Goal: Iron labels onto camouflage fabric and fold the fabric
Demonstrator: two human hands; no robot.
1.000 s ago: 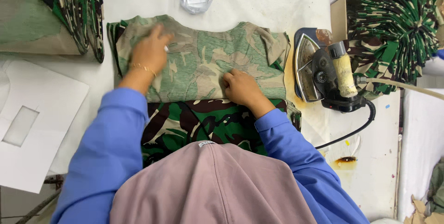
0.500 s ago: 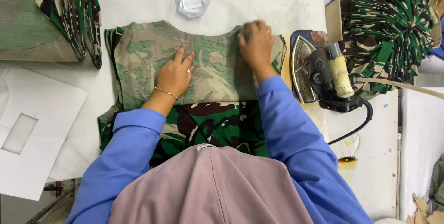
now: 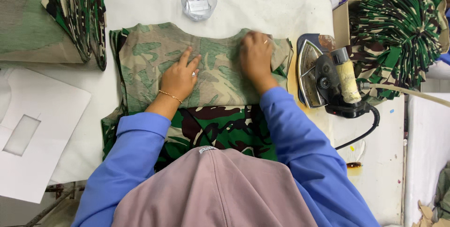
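Hands smoothing a camouflage garment on the white padded counter (image 3: 262, 6)

Left hand (image 3: 180, 79) lies flat, fingers spread, on the faded inside-out camouflage cloth piece (image 3: 215, 74); right hand (image 3: 255, 58), blurred, presses its far edge. Fold looks partly flattened; the black-handled steam iron (image 3: 328, 79) rests unused beside.

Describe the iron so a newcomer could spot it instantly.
Start at the white table, then go just right of the camouflage cloth under the right hand. The iron lies there, the only metal, black-corded thing.
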